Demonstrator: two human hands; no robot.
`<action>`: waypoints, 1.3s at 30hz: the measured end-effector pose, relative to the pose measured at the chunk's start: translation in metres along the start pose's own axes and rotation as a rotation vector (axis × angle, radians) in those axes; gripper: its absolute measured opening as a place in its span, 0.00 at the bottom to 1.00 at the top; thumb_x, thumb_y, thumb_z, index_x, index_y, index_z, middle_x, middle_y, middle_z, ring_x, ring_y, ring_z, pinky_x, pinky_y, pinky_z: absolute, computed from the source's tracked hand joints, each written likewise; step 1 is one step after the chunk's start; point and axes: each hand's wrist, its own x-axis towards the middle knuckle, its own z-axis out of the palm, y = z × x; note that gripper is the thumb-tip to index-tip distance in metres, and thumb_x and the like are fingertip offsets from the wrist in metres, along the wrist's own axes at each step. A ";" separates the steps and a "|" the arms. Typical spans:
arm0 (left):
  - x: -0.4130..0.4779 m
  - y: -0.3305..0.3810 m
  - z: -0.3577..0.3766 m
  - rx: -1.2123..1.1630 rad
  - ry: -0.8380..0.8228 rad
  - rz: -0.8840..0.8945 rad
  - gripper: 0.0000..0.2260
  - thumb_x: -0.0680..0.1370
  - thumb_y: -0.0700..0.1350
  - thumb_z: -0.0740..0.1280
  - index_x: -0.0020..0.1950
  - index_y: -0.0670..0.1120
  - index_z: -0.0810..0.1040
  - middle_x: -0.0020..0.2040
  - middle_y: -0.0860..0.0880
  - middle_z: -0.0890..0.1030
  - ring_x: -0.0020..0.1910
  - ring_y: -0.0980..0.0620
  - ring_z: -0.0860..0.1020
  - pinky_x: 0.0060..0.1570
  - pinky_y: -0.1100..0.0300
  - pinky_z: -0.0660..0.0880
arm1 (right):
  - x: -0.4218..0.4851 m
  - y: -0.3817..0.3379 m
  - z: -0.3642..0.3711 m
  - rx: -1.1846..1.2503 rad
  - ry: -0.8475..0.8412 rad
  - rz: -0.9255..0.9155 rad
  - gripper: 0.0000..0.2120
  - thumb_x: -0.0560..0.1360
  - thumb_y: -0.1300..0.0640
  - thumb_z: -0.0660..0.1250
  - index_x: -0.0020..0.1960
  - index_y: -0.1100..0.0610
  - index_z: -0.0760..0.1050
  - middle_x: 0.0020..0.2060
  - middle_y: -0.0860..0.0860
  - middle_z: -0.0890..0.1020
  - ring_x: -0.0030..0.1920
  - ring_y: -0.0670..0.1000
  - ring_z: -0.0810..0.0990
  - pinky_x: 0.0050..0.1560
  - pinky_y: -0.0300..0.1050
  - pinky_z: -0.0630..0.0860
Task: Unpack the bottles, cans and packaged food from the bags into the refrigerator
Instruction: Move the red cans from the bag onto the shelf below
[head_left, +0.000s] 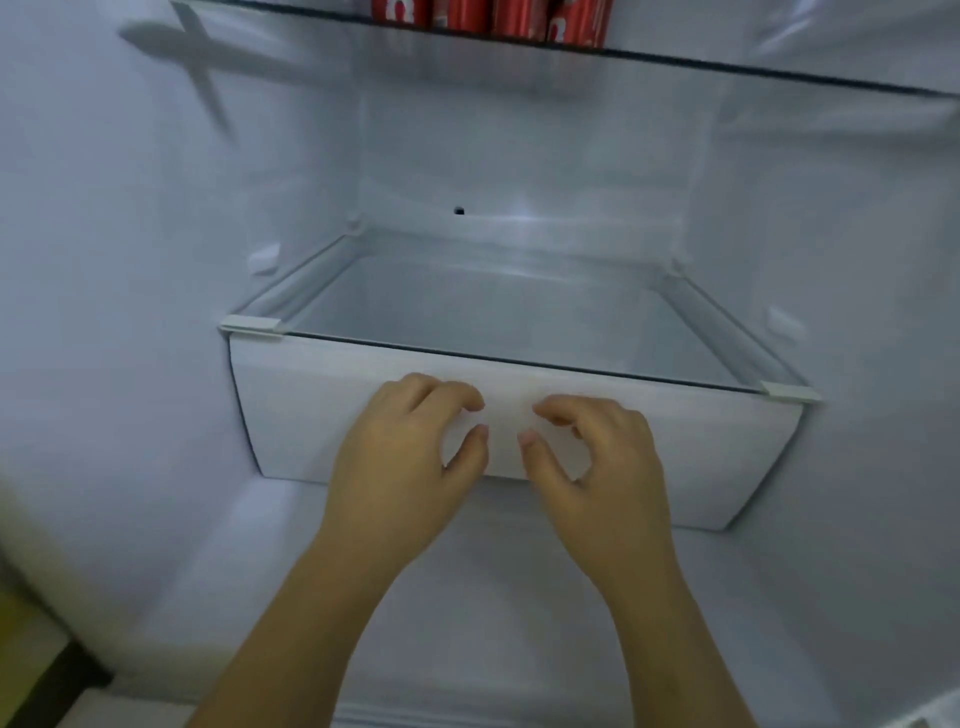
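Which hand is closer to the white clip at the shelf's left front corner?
Left. The left hand is below and right of the clip; the right hand lies farther right.

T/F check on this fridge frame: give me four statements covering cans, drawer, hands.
1. Red cans stand on the upper shelf. True.
2. The left hand holds a bottle. False: it holds nothing.
3. Both hands, left and right hand, are at the front of the drawer. True.
4. The drawer sits above the cans. False: it is below them.
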 end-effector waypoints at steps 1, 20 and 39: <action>-0.005 -0.001 0.006 -0.005 -0.023 0.002 0.14 0.72 0.51 0.60 0.48 0.46 0.81 0.44 0.49 0.80 0.44 0.50 0.77 0.45 0.66 0.66 | -0.007 0.007 0.000 -0.017 -0.049 0.024 0.16 0.69 0.46 0.61 0.49 0.53 0.80 0.43 0.43 0.78 0.48 0.45 0.72 0.49 0.36 0.67; -0.059 0.019 0.024 -0.266 -0.468 0.255 0.11 0.76 0.50 0.65 0.56 0.51 0.78 0.52 0.53 0.77 0.53 0.52 0.75 0.48 0.62 0.69 | -0.120 -0.034 -0.051 -0.334 0.046 0.514 0.16 0.71 0.45 0.63 0.56 0.49 0.77 0.50 0.40 0.73 0.54 0.42 0.69 0.54 0.38 0.67; -0.197 0.193 0.021 -0.658 -0.941 0.885 0.13 0.79 0.51 0.60 0.63 0.55 0.72 0.59 0.56 0.73 0.57 0.58 0.69 0.49 0.67 0.65 | -0.306 -0.143 -0.183 -0.733 0.441 1.162 0.14 0.76 0.48 0.63 0.61 0.47 0.73 0.56 0.39 0.72 0.58 0.40 0.66 0.54 0.29 0.60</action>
